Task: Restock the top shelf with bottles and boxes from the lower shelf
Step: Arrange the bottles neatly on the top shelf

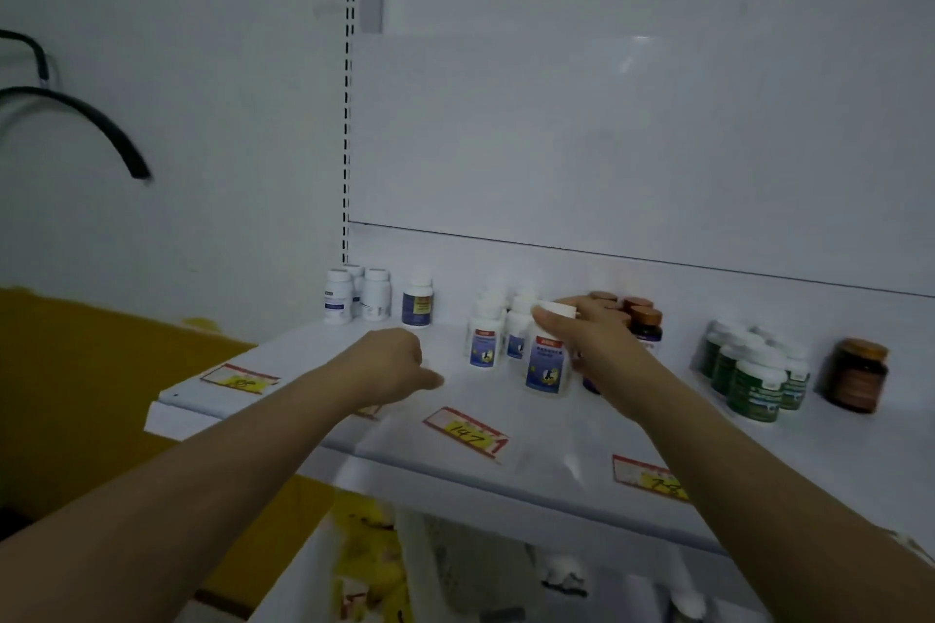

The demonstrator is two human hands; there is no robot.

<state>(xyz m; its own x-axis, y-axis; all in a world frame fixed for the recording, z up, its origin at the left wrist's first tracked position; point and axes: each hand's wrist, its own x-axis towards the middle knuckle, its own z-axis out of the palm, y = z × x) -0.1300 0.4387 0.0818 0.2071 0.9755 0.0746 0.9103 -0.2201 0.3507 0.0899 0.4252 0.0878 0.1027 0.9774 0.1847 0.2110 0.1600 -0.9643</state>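
While your right hand (592, 324) wraps its grip around a white blue-labelled plastic bottle (547, 359) standing on the white top shelf (405, 425) among several bottle groups, your empty left hand (389, 359) hovers loosely curled, and restocking looks partly done, with bare shelf room left.

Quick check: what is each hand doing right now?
Left hand: closed in a loose fist, holding nothing visible.
Right hand: closed on the white plastic bottle with a blue label, gripping its cap.
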